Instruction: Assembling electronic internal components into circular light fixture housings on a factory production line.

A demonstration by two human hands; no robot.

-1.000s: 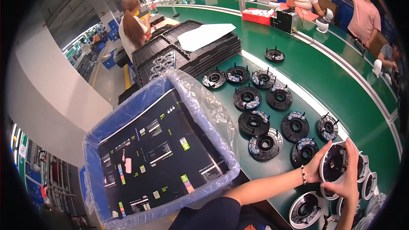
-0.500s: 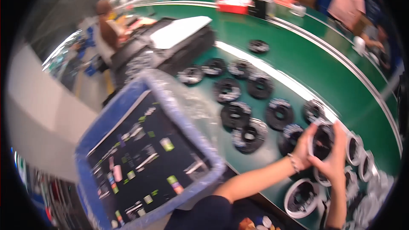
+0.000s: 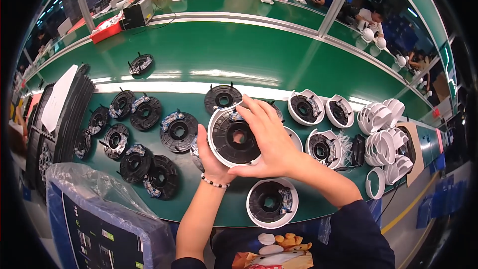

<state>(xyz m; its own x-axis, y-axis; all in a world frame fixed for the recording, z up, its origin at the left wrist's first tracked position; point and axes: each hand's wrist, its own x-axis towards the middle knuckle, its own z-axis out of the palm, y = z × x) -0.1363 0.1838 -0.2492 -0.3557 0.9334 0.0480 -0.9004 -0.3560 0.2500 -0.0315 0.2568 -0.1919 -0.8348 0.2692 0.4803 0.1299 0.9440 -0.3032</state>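
Observation:
Between both hands I hold a white ring housing with a black disc inside, which has a round hole at its centre. My left hand cups its left and lower side, and a beaded bracelet circles that wrist. My right hand grips the right side, fingers over the upper rim and thumb along the bottom. Just behind it lies a black disc with upright pegs. Nearer me, another white housing rests on the green table with a black disc and blue circuit board inside.
Several loose black discs lie to the left. White housings with discs sit right, beside cable ties and stacked white rings. A plastic-lined blue bin stands near left, black trays behind it. Several people work across the bench.
My view has swung right, so the bin and trays now sit farther left. Both hands still hold the white housing, now seen near the middle with its disc facing up more clearly.

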